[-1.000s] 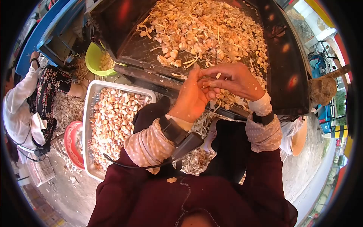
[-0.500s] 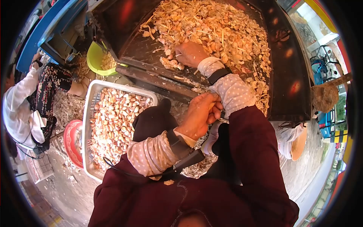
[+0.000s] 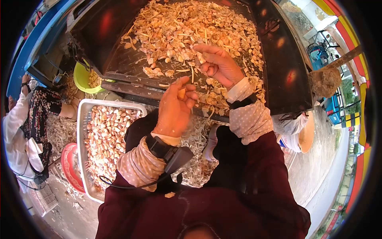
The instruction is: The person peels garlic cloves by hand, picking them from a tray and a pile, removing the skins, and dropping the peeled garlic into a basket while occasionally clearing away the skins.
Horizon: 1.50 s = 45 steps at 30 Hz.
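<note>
My right hand [image 3: 223,68] is raised over the near part of the garlic heap, pinching a garlic clove [image 3: 201,58] between thumb and fingers. My left hand [image 3: 175,109] is held palm up at the near edge of the dark tray, with its fingers curled around an orange-tinted clove [image 3: 182,94]. Loose cloves, papery skins and dry stalks make up the heap [image 3: 191,30] on the tray. To the left of my left hand, a white plastic basket [image 3: 82,137] holds many garlic cloves [image 3: 105,139].
The dark tray [image 3: 284,75] has raised sides and a wooden front bar [image 3: 131,89]. A green bucket [image 3: 81,79] and a red basin [image 3: 69,167] stand at left, near another person's sleeve [image 3: 16,119]. Skins litter the floor. A round tan container [image 3: 307,133] is at right.
My right hand has lifted off the heap with a clove. My left hand has moved left and turned palm up, showing a clove in its fingers. The whole view has shifted.
</note>
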### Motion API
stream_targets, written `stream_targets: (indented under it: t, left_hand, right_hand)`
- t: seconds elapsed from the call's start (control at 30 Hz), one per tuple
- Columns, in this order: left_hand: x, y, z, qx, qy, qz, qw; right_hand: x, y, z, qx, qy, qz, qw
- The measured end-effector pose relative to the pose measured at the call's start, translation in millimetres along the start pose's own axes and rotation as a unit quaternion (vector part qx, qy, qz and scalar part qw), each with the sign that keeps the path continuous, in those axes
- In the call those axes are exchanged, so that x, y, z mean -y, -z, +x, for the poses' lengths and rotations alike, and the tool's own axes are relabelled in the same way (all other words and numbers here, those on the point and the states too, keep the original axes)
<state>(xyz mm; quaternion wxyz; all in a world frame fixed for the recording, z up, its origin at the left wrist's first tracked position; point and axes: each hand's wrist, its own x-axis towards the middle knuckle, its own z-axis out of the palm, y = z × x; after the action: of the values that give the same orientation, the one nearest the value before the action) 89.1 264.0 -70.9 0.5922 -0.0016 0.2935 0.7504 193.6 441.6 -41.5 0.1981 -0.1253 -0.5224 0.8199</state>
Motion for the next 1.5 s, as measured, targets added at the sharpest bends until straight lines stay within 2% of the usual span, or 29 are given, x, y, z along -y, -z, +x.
stream_targets:
  t: [0.07, 0.23, 0.33, 0.43, 0.47, 0.53, 0.57, 0.6, 0.63, 0.7, 0.73, 0.8, 0.83, 0.87, 0.93, 1.07, 1.13, 1.17, 1.2, 1.23, 1.27, 1.33, 1.37, 1.43, 1.5]
  left_hand:
    - [-2, 2, 1, 0.021, 0.005, 0.013, 1.0]
    - [-3, -1, 0, 0.033, 0.019, 0.038, 0.999]
    - [-2, -7, -2, 0.036, 0.012, 0.039, 0.999]
    - [-2, -2, -2, 0.076, 0.029, 0.05, 0.995]
    - [-2, -2, -2, 0.077, 0.025, 0.047, 0.996]
    - [-2, -3, -4, 0.078, 0.033, 0.061, 0.994]
    - [-1, -4, -6, 0.079, 0.037, 0.068, 0.994]
    - [-1, -5, -8, 0.079, 0.041, 0.074, 0.993]
    - [-1, -6, -9, 0.08, 0.044, 0.081, 0.993]
    - [2, -10, -9, 0.063, 0.041, 0.084, 0.994]
    - [1, -10, -7, 0.063, 0.038, 0.081, 0.994]
    - [4, -7, -8, 0.077, 0.041, 0.097, 0.991]
    - [4, -8, -9, 0.067, 0.041, 0.097, 0.992]
    - [3, -10, -9, 0.067, 0.04, 0.095, 0.992]
    - [2, -11, -10, 0.063, 0.043, 0.101, 0.992]
    - [4, -11, -10, 0.067, 0.047, 0.109, 0.991]
    - [2, -8, -9, 0.097, 0.073, 0.08, 0.989]
    - [1, -9, -10, 0.097, 0.07, 0.081, 0.989]
    - [0, -12, -12, 0.11, 0.109, 0.032, 0.987]
    - [1, -15, -16, 0.119, 0.151, -0.019, 0.981]
    - [1, -18, -19, 0.117, 0.151, -0.019, 0.981]
    - [2, -25, -22, 0.074, 0.119, -0.017, 0.99]
    - [8, -19, -19, 0.053, 0.11, -0.041, 0.992]
    - [5, -9, -12, 0.052, 0.103, -0.007, 0.993]
    - [5, -4, -9, 0.051, 0.095, 0.029, 0.994]
  right_hand:
    - [1, -7, -11, 0.013, 0.02, 0.059, 0.998]
    - [-1, -23, -26, 0.031, 0.046, 0.075, 0.996]
    - [3, -37, -34, 0.009, 0.062, 0.084, 0.994]
    - [13, -75, -52, 0.106, 0.069, 0.139, 0.982]
    - [11, -88, -55, 0.138, 0.119, 0.118, 0.976]
    - [33, -135, -79, 0.188, 0.11, 0.219, 0.951]
    - [34, -149, -65, 0.291, 0.247, 0.187, 0.905]
    - [48, -158, -63, 0.351, 0.243, 0.174, 0.887]
    - [52, -170, -73, 0.354, 0.23, 0.199, 0.885]
    - [51, -193, -92, 0.28, 0.298, 0.196, 0.891]
    - [48, -202, -92, 0.283, 0.295, 0.196, 0.891]
    - [38, -220, -92, 0.195, 0.474, 0.288, 0.809]
    - [50, -214, -107, 0.19, 0.374, 0.249, 0.873]
    - [55, -209, -105, 0.191, 0.373, 0.248, 0.873]
    - [63, -201, -97, 0.256, 0.423, 0.121, 0.861]
    - [64, -188, -97, 0.227, 0.423, 0.095, 0.872]
    - [67, -167, -68, 0.424, 0.403, 0.097, 0.806]
    - [64, -156, -79, 0.299, 0.391, -0.045, 0.869]
    - [62, -142, -92, 0.163, 0.363, -0.185, 0.898]
    - [58, -129, -94, 0.084, 0.261, -0.341, 0.899]
    - [52, -117, -92, 0.001, 0.147, -0.483, 0.863]
    - [31, -88, -76, 0.061, 0.156, -0.61, 0.775]
    - [31, -80, -68, 0.061, 0.156, -0.609, 0.775]
    - [33, -64, -50, -0.053, 0.127, -0.528, 0.838]
    - [25, -45, -17, -0.138, 0.049, -0.395, 0.907]
